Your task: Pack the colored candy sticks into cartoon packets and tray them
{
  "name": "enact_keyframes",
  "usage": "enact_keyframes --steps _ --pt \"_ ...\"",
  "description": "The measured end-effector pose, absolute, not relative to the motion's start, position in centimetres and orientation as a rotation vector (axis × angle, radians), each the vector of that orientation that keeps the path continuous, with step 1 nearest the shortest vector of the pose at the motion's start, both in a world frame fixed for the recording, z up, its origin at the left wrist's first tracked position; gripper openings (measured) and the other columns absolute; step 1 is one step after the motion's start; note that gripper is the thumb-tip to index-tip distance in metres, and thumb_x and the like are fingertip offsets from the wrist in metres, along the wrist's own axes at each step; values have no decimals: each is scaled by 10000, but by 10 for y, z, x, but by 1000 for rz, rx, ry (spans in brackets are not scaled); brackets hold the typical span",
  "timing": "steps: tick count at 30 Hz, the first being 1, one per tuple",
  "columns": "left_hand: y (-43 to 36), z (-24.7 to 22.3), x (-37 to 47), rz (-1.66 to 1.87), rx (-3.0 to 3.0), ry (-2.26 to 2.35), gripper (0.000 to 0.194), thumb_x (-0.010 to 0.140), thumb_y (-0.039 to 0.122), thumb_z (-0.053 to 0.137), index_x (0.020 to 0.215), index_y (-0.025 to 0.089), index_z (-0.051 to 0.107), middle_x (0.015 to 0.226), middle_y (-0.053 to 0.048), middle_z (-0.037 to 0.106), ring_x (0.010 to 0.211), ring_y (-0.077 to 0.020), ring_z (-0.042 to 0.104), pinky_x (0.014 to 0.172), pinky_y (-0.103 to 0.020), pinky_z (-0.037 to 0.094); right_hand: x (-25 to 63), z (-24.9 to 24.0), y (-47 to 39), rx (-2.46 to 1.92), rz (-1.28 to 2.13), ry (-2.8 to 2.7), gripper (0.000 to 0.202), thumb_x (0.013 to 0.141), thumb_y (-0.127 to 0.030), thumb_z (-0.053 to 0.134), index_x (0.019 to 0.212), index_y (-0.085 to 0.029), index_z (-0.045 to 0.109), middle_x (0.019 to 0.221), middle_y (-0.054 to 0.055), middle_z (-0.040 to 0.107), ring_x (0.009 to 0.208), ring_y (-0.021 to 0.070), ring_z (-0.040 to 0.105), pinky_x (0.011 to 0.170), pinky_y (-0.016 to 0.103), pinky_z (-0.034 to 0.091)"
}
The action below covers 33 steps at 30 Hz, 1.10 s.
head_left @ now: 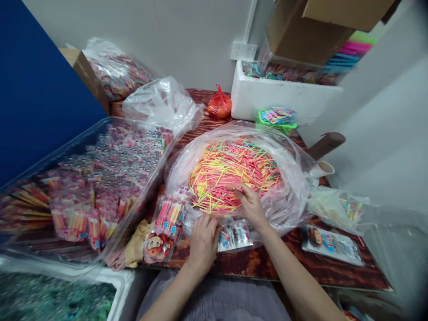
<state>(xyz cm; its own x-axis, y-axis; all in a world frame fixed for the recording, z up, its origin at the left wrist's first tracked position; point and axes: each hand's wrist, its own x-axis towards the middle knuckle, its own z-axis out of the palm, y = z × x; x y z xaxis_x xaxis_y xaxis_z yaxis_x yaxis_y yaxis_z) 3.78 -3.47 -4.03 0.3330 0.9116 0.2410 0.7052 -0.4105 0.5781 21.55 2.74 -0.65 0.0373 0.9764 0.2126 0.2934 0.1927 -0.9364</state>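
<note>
while the right hand (252,207) is over the thin sticks (234,169) heaped in the open plastic bag (290,191), the left hand (204,238) bends its fingers at the bag's near edge; i cannot tell whether either is clamped on anything. left of the bag, a clear tray (142,199) holds packets (72,223).

The table (240,269) is bearing a bag (294,189) of sticks (234,165) and, at left, part of a tray (147,196). Behind, a red bag (220,107), a basket (288,129) and a box (270,98) are resting; at right a pouch (334,246) is lying.
</note>
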Motion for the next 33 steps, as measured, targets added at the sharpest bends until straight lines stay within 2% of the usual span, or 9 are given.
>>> enact_keyframes --steps 6,9,13,16,18,22,25,29,33 --pt "-25 -38 30 720 2316 1406 260 965 219 422 804 183 622 786 -59 597 774 -200 545 689 -316 429 203 -2 -3 -1227 989 -1332 188 917 -227 512 979 -249 688 962 26 702 938 198 634 864 332 473" --pt "-21 -35 30 625 2358 1342 227 958 218 442 968 207 668 855 -63 629 821 -204 568 720 -323 448 200 -3 -10 -1199 980 -1353 195 913 -215 516 985 -256 692 963 26 703 960 202 629 871 337 470" --pt "-18 -21 24 678 2187 1276 314 966 262 423 1204 251 627 1023 -84 656 930 -208 607 790 -336 481 202 -3 -16 -1194 955 -1359 216 916 -201 501 999 -259 692 991 34 699 977 208 620 882 349 464" --pt "-15 -6 13 844 1846 1253 307 953 321 444 1139 251 677 1084 -79 664 1010 -214 609 864 -343 475 205 -2 -18 -1198 938 -1362 219 915 -191 501 1002 -257 692 1001 38 698 981 211 618 877 345 457" --pt "-11 1 4 969 1532 1252 275 910 370 515 1040 222 707 1029 -63 680 976 -211 616 853 -329 476 206 -2 -20 -1192 928 -1364 211 918 -198 510 1004 -258 693 995 35 700 985 212 618 880 343 451" --pt "-7 9 -4 1148 1042 1246 270 820 445 623 785 177 635 726 11 605 683 -134 544 662 -237 436 202 -1 -21 -1189 931 -1364 202 918 -200 526 1006 -257 698 975 31 704 957 207 625 844 322 452" --pt "-9 10 -3 1168 1064 1269 316 844 446 588 687 177 537 664 37 503 625 -107 445 593 -208 361 198 -1 -22 -1184 942 -1359 212 921 -190 521 1001 -259 705 970 29 704 943 202 626 833 312 447" --pt "-14 8 3 981 1273 1283 329 871 414 540 643 183 487 624 43 423 612 -116 392 569 -217 317 195 -5 -25 -1188 968 -1344 200 926 -212 532 1009 -268 706 978 27 704 940 202 628 820 307 447" --pt "-14 5 2 927 1309 1214 184 874 357 537 859 187 605 742 24 542 684 -129 471 620 -221 357 193 -8 -26 -1185 1002 -1334 198 931 -226 533 1026 -269 702 976 28 702 933 203 635 829 315 456"
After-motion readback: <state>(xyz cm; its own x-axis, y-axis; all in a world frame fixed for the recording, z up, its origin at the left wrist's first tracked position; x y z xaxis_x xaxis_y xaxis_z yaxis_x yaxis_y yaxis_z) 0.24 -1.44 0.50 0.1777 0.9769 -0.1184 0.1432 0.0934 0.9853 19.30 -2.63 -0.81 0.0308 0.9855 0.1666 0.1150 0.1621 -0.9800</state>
